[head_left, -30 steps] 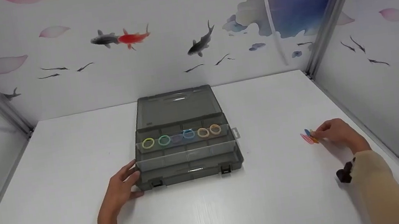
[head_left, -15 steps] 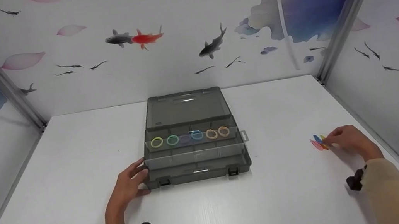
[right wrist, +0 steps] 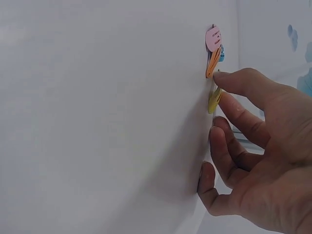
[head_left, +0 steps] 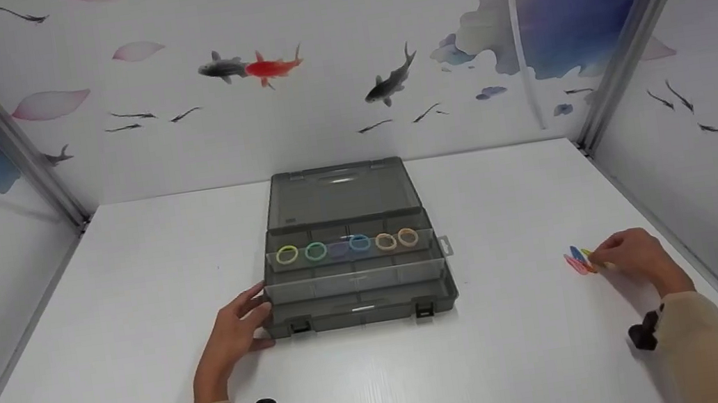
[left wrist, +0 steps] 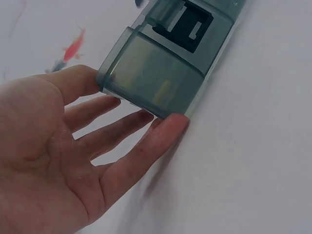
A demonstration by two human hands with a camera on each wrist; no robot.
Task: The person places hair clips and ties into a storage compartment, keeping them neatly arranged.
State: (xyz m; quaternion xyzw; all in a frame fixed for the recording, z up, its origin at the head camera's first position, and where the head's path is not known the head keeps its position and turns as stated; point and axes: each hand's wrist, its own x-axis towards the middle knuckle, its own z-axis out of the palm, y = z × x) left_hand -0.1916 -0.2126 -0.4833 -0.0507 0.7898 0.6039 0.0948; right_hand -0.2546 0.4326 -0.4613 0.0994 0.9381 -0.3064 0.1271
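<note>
In the head view a grey see-through organizer box (head_left: 356, 282) lies on the table with its lid raised toward the back. My left hand (head_left: 233, 331) holds the box's front left corner; the left wrist view shows its fingers spread along the end wall (left wrist: 151, 73). Over at the right, my right hand (head_left: 637, 257) is low over the table. Between its thumb and index finger it pinches a yellow snap hair clip (right wrist: 215, 100). Close by lie a pink hair clip (right wrist: 213, 39), an orange hair clip (right wrist: 213, 62) and a blue hair clip (right wrist: 222, 53).
Several coloured rings, among them a yellow ring (head_left: 287, 254) and a green ring (head_left: 315, 251), stand in a row in the box's rear compartments. A printed back wall (head_left: 237, 134) and side walls with metal corner posts (head_left: 644, 28) enclose the white table (head_left: 370, 382).
The head view has shifted, so everything appears farther right. My left hand stays at the box corner. At the right, the clips look slightly more fanned out beside my fingertips.
</note>
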